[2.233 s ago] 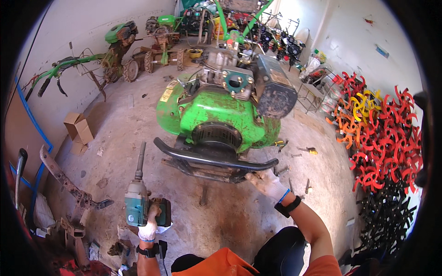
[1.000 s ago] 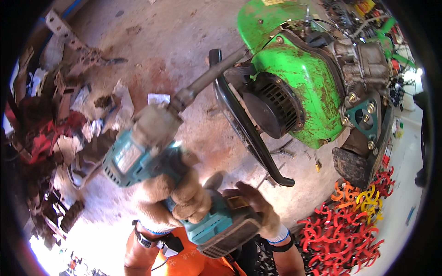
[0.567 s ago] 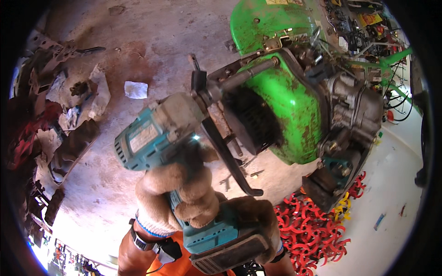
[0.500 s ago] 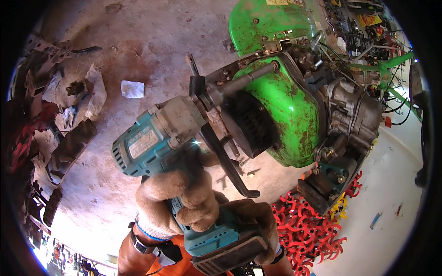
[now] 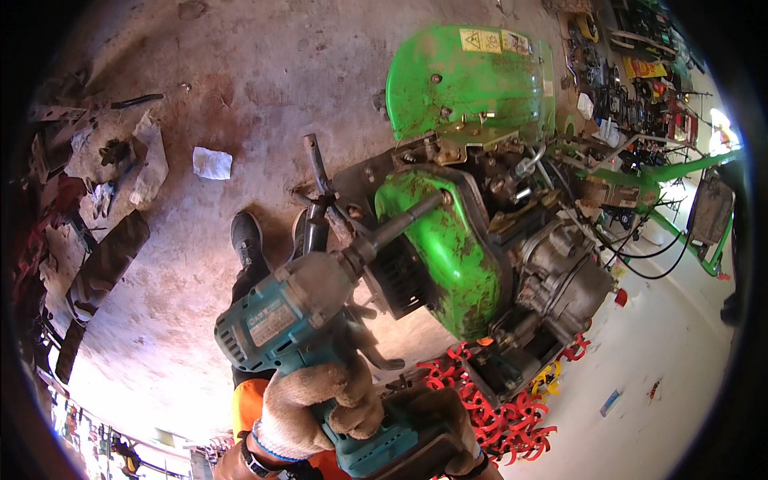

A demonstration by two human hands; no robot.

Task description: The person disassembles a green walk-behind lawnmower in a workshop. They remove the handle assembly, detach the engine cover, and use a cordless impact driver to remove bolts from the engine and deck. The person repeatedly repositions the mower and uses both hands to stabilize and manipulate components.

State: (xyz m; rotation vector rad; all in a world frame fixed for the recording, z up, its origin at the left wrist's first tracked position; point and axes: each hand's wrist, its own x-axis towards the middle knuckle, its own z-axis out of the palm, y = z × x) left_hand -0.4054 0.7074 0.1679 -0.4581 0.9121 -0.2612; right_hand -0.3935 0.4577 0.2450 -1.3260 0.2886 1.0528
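Note:
A teal cordless impact wrench lies across the view with a long dark socket on its nose. The socket's far end meets a bolt spot on the muddy green cover of an engine-driven machine. My left hand, in a tan knit glove, is wrapped round the wrench's grip. My right hand, gloved too, is closed on the battery end at the base, its fingers partly hidden. Beside the cover sit a black slotted housing and a grey metal engine block.
A green guard with warning labels rises behind. Red curved parts are heaped beneath the machine. A pale scrap lies on the concrete, with dirty metal pieces at left. Tools and parts line the upper right, near a green frame.
The view has shifted: the machine sits lower and further left, and shoes now show beyond the wrench. Both hands keep their hold, with the socket still against the cover.

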